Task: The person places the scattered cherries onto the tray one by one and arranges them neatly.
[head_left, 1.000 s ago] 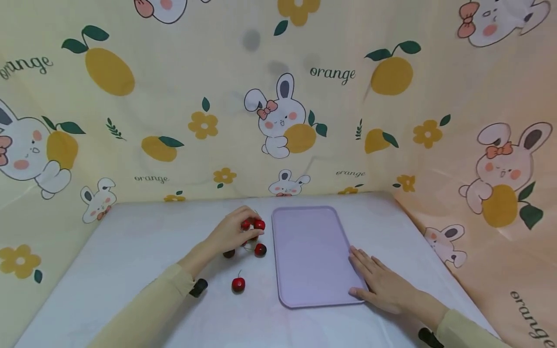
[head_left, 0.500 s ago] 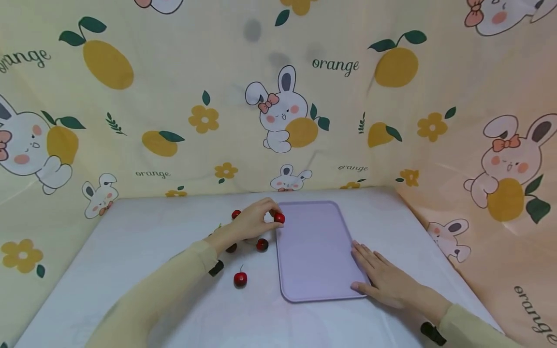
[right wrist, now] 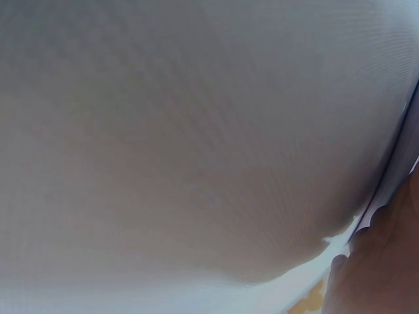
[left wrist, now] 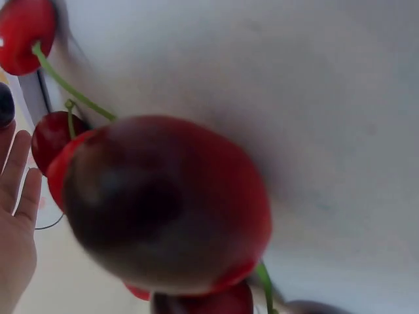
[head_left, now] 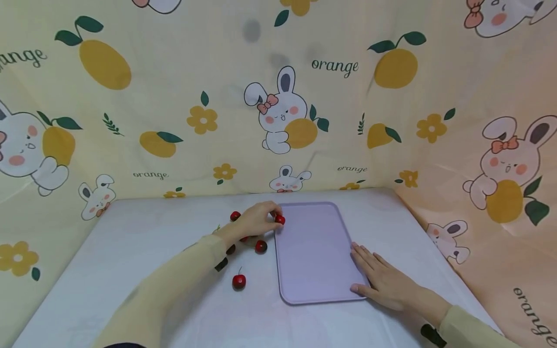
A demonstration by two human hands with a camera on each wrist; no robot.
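Red cherry (head_left: 280,220) pinched in the curled fingertips of the left hand (head_left: 254,221), held just at the left rim of the lilac tray (head_left: 313,270), near that tray's far left corner; whether fruit touched rim, impossible to tell from the head view. Seen from the left wrist, blurred and very close: one big dark-red cherry (left wrist: 163,206) filling the middle, green stems beside it, other cherries behind it toward the upper left.

Laid flat, fingers straight and slightly spread, gripping nothing: right hand (head_left: 383,280), resting on the tray's right rim toward the near right corner, fingertips pointing to the far edge of the tabletop. From the right wrist, little beyond pale cloth, a sliver of tray edge and the side of the hand (right wrist: 386,261).

Loose on the white tabletop (head_left: 130,251), left of the tray: one cherry (head_left: 235,215) just behind the left hand, toward the far edge; one (head_left: 261,246) just beside the tray's left rim, under the hand; one darker (head_left: 230,249) half hidden at the wrist; one with an upright stem (head_left: 239,281) nearer the front edge, well apart from the rest.

Behind and to both sides: yellow printed cloth (head_left: 183,96) with rabbits and oranges.
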